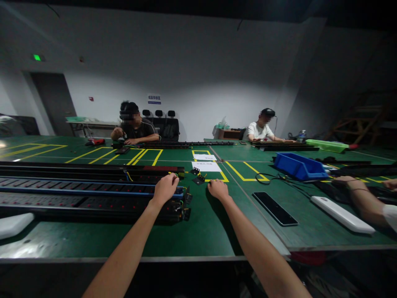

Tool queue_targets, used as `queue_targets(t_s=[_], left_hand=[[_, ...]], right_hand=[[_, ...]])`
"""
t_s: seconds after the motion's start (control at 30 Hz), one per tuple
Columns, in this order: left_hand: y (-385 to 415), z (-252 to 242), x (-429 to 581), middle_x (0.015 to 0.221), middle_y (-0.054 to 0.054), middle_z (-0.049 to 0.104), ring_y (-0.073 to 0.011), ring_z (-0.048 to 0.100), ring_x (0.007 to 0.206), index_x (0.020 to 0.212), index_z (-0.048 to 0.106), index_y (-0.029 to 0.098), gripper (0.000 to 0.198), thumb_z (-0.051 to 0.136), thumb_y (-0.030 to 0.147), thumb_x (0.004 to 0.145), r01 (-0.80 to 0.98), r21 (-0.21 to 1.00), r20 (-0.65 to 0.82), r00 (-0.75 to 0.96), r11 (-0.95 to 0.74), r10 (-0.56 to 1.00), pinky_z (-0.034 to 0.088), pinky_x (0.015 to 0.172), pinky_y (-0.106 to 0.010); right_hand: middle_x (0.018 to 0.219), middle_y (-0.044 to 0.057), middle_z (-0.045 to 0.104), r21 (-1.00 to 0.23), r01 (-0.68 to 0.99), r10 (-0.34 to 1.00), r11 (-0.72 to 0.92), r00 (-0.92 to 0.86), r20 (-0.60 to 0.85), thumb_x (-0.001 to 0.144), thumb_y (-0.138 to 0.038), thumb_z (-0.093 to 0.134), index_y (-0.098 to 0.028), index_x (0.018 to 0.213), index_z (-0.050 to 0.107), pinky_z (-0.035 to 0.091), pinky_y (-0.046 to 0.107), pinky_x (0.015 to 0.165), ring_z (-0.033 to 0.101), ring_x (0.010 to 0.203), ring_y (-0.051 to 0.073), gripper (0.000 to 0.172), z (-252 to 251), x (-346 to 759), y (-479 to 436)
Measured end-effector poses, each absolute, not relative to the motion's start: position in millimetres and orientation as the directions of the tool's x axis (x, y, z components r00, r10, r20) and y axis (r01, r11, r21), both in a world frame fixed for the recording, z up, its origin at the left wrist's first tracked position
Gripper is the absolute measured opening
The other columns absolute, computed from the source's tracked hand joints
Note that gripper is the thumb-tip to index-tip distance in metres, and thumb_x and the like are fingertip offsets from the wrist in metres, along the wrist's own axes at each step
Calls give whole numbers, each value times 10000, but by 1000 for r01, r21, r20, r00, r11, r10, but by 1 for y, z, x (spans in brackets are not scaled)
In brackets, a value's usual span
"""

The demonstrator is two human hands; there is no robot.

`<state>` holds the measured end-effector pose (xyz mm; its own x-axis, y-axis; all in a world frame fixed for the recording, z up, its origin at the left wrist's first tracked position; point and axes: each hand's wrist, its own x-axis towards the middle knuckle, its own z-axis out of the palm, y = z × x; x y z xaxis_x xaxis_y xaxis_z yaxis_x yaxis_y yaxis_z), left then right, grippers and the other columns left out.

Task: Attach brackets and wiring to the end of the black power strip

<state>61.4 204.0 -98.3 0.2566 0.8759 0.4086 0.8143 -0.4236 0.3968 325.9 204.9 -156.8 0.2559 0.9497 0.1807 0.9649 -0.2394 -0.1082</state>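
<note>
My left hand [166, 188] is at the right end of the long black strips [102, 203], its fingers curled near the end of a strip with yellow wires. What those fingers hold, if anything, is too small to make out. On the green table [204, 231], right of the strip ends, my right hand [218, 189] rests with its fingers bent; its fingertips are hard to see. Small black brackets [198, 179] lie just beyond and between my hands, beside white paper sheets [206, 166].
A black phone [274, 208], a white power bank [342, 214] and a cable lie to the right. Behind them stands a blue bin [300, 166]. Another person's arm [366, 198] reaches in at the right edge. Two people sit across the table, near a green tray [327, 145].
</note>
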Motion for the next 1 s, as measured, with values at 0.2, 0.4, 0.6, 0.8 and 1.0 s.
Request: queue_targets(t_s=[0.2,0.4,0.6,0.8,1.0], left_hand=[[203,-97,62,1030,-51,747,-218,690,933,991,672,251,263,448,388,985,817,403,401,247,-412,882,466,753,-280],[205,-100,61,998,-50,744,-216,684,924,978,668,250,255,447,378,982,821,394,402,250,-413,881,459,748,-276],[208,-101,60,1006,-42,742,-223,683,939,955,648,248,233,449,366,985,814,367,429,281,-450,859,446,728,-280],[211,-103,59,1009,-41,732,-222,677,949,957,652,246,229,466,376,977,808,368,445,281,-460,850,457,730,-285],[211,-104,60,1031,-38,720,-197,674,934,1017,669,251,177,531,333,940,805,392,426,269,-445,864,480,748,-273]], right_hand=[[1237,198,646,-109,965,948,-239,256,188,991,-350,392,-156,1211,687,441,420,953,599,1181,318,415,-160,327,206],[1235,197,647,-108,965,945,-239,256,201,987,-348,396,-151,1203,689,455,426,933,598,1178,327,414,-161,327,207],[1232,199,650,-118,964,941,-240,261,216,986,-341,407,-148,1197,696,456,405,929,600,1172,321,407,-159,325,206],[1233,201,647,-114,964,942,-239,258,212,987,-346,407,-148,1201,695,451,411,933,600,1165,319,409,-158,325,205],[1262,203,636,-109,965,949,-240,257,182,993,-350,396,-155,1215,683,433,417,962,584,1198,316,411,-157,326,204]])
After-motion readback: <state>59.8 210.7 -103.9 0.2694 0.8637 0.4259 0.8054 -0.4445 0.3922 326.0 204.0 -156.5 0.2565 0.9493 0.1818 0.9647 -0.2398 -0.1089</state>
